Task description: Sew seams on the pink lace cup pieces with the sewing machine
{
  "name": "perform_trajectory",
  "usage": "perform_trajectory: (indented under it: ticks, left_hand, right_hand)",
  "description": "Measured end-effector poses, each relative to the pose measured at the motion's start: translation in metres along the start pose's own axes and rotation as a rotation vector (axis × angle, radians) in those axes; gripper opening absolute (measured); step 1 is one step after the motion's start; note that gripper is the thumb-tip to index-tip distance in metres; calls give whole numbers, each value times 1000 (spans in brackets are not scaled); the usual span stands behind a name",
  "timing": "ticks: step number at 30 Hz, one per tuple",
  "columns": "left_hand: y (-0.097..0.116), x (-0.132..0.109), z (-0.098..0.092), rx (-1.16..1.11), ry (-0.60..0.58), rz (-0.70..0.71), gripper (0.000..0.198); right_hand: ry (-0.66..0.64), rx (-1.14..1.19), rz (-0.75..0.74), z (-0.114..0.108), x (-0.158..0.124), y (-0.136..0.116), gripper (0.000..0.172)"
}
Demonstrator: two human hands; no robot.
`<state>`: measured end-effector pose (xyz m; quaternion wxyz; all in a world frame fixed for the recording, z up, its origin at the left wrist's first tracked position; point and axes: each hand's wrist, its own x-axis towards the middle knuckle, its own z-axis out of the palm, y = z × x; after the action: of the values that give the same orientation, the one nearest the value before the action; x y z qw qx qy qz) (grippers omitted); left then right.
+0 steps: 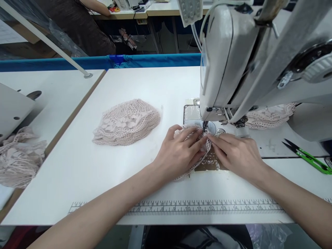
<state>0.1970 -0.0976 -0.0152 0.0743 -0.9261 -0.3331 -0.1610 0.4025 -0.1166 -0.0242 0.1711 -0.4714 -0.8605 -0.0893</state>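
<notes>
**Lace piece [208, 146] held at the presser foot [204, 126]**

The left grip [181, 150] lies over the lace piece, fingers bent; whether it grasps or only presses, I cannot tell. The right grip [237, 152] pinches the lace piece's edge, just beside the left grip's fingertips. The sewing machine [220, 58] stands beyond both. On the table [103, 180], a lace stack [127, 122] lies left of the left grip; green-handled snips [310, 158] lie right of the right grip.
</notes>
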Motion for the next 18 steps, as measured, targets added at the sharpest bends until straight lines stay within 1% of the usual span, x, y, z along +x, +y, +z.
perform_trajectory:
  ticks: [13,16,18]
  left_hand:
    - [-3,3,2,-11,0,-20,32]
    - [-4,4,4,-14,28,-11,31]
    - [-4,3,3,-34,62,11,29]
  right_hand:
    - [-10,-48,14,2,3,0,33]
    - [10,-60,6,3,3,1,32]
    - [45,-59,-1,3,3,2,31]
